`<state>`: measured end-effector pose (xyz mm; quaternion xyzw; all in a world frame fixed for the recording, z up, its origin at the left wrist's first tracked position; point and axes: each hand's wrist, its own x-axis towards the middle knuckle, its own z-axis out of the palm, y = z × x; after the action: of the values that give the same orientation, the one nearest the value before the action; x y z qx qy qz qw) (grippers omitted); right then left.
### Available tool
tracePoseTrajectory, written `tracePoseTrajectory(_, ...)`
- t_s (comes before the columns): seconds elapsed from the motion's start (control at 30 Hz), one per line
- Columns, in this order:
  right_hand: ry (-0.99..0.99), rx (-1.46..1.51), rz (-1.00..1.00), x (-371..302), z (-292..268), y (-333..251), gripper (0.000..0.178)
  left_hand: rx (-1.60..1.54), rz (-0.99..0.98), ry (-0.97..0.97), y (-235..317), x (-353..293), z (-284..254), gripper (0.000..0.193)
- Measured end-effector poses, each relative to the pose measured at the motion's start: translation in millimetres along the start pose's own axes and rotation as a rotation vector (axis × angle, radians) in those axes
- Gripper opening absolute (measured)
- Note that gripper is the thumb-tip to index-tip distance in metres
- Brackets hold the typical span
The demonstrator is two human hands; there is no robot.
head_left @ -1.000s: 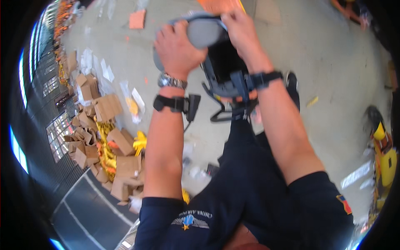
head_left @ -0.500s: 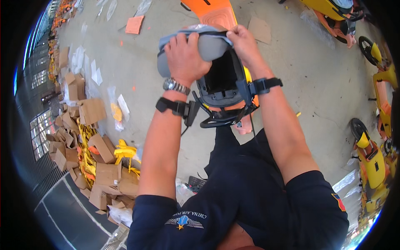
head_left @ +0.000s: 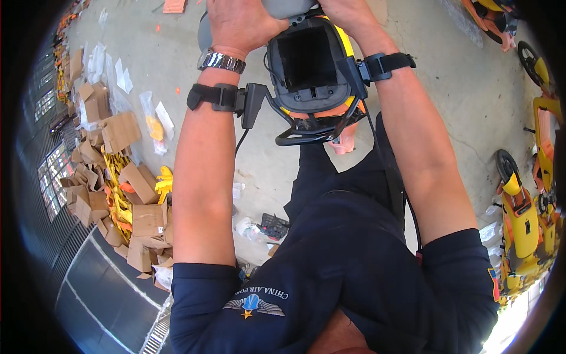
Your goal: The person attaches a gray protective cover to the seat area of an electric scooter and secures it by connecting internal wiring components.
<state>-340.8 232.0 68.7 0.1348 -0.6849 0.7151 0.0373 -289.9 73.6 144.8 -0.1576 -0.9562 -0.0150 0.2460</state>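
Observation:
My left hand [head_left: 239, 25] is closed over a grey scooter seat [head_left: 289, 7], its thumb along the near edge. My right hand [head_left: 348, 15] grips the seat's right side. Most fingers of both hands are cut off by the upper edge of the picture. The seat is raised over a black, open storage box [head_left: 308, 59] in a yellow and orange scooter [head_left: 348, 44]. A black tubular rack [head_left: 315, 137] sticks out at the scooter's near end, above my legs. Black straps with small devices circle both wrists, and a metal watch [head_left: 223, 61] is on the left.
Opened cardboard boxes [head_left: 121, 131], yellow parts [head_left: 165, 184] and clear plastic wrap lie heaped on the left. Several yellow scooters [head_left: 525, 227] line the right side. A black tray-like piece [head_left: 274, 226] rests on the concrete floor [head_left: 194, 135] beside me.
Both hands and the seat have shifted up toward the top of the view, so the seat's light blue-grey cover has left the picture. More of the storage box shows.

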Motion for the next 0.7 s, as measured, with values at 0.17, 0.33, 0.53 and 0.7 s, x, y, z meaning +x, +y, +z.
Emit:
tracePoseTrajectory(0.17,0.071,-0.116,-0.09,-5,9,-7,0.013,0.001,-0.015,0.01,1,-4,-3,0.062)
tracePoseTrajectory(0.33,0.036,-0.236,-0.223,-5,21,-12,0.013,-0.065,0.012,0.039,-5,-11,-3,0.068)
tracePoseTrajectory(0.53,-0.017,-0.13,-0.113,-64,27,-5,0.011,-0.12,0.118,0.112,-6,-44,11,0.084)
tracePoseTrajectory(0.7,-0.048,-0.198,0.015,-111,12,22,0.008,-0.201,0.018,-0.062,14,-83,37,0.082)
